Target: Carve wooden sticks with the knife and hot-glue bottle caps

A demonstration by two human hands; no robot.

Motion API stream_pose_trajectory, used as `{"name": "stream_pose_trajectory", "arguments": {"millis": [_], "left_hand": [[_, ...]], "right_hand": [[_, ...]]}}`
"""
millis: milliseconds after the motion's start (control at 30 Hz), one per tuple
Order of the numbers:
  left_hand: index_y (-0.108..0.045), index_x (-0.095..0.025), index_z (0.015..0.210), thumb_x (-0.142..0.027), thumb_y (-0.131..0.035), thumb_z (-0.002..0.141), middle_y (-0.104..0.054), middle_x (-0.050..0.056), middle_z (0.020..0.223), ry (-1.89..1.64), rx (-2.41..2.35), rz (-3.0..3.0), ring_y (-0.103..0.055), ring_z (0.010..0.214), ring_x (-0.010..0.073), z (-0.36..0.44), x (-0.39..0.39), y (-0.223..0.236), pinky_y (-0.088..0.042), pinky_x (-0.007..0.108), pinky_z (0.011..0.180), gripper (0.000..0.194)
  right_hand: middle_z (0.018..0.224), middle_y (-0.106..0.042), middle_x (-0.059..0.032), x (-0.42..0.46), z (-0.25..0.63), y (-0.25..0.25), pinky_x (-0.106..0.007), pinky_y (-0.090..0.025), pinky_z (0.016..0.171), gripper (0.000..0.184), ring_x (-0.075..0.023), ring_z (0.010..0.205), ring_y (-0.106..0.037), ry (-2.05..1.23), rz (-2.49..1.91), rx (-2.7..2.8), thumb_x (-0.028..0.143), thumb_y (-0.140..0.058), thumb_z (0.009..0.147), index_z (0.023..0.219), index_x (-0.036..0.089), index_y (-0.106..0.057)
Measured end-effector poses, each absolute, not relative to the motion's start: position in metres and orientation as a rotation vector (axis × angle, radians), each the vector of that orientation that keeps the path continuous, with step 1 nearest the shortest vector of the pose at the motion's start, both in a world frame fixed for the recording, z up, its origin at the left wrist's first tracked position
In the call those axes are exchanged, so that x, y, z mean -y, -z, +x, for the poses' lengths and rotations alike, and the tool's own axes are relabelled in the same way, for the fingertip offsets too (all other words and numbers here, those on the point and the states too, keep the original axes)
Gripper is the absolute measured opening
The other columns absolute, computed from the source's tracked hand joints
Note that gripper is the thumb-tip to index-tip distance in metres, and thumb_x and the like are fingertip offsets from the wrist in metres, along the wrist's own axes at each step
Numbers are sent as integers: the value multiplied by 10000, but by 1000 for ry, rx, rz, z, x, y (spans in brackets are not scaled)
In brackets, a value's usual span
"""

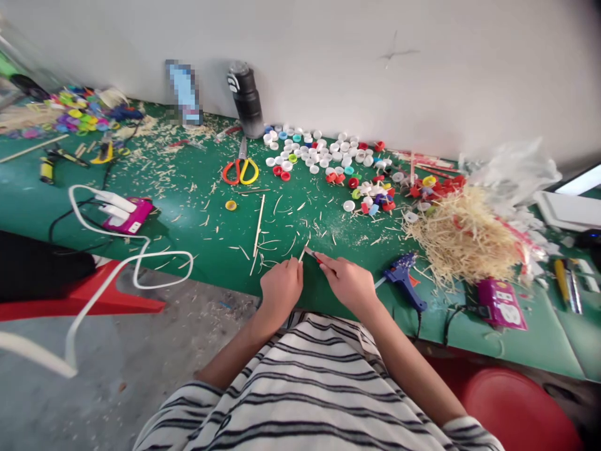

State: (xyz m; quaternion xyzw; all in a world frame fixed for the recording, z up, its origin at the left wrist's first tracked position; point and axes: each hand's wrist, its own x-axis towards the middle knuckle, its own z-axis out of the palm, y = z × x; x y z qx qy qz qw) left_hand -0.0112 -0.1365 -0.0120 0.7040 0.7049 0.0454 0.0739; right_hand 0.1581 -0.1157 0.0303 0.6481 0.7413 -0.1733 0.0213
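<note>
My left hand (280, 285) is closed around a thin pale wooden stick (302, 252) near the front edge of the green table (197, 207). My right hand (348, 282) grips a small utility knife (312, 253) with a red handle, its blade touching the stick's tip. Both hands meet just above my striped shirt. Wood shavings lie scattered around them.
Red-and-yellow scissors (240, 169) lie beyond, with a long stick (258, 225) beside. Several bottle caps (323, 156) spread at the back, a dark bottle (246, 100) by the wall. A blue glue gun (402, 279) and a pile of shavings (464, 241) sit right. A power strip (126, 216) sits left.
</note>
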Motion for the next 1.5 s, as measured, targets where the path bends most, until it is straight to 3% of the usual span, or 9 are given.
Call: {"name": "stream_pose_trajectory", "arguments": {"millis": [367,667,1233,1500], "left_hand": [[-606,-197,977,-466,-179,1060,-716,95,852,-108,-2117,2085,-692,813,247,-10,136,12,-346,304,597,511],[-604,-193,960,-398,-144,1071,-712,99,881,-113,-2091,2110,-680,820,228,-11,136,13,-336,295,608,516],[-607,-169,1011,-355,-174,1062,-728,121,908,-42,-2129,2038,-720,848,266,-7,131,11,-426,299,629,474],[-599,-153,998,-345,-170,1063,-721,138,880,-43,-2114,2022,-723,851,245,-7,133,7,-459,281,663,475]], "right_hand": [[955,-731,18,123,158,-29,-229,-416,601,417,-146,852,-694,532,1988,-2338,463,-369,1051,1422,495,-554],[970,-738,21,120,154,-33,-242,-444,640,427,-160,850,-690,567,1954,-2279,468,-351,1050,1433,507,-538],[1002,-733,-6,107,136,-33,-250,-428,630,441,-173,788,-681,460,1958,-2295,464,-331,1050,1443,498,-530],[985,-725,4,119,137,-31,-253,-435,606,447,-165,767,-682,441,1943,-2343,452,-337,1047,1446,483,-535]]}}
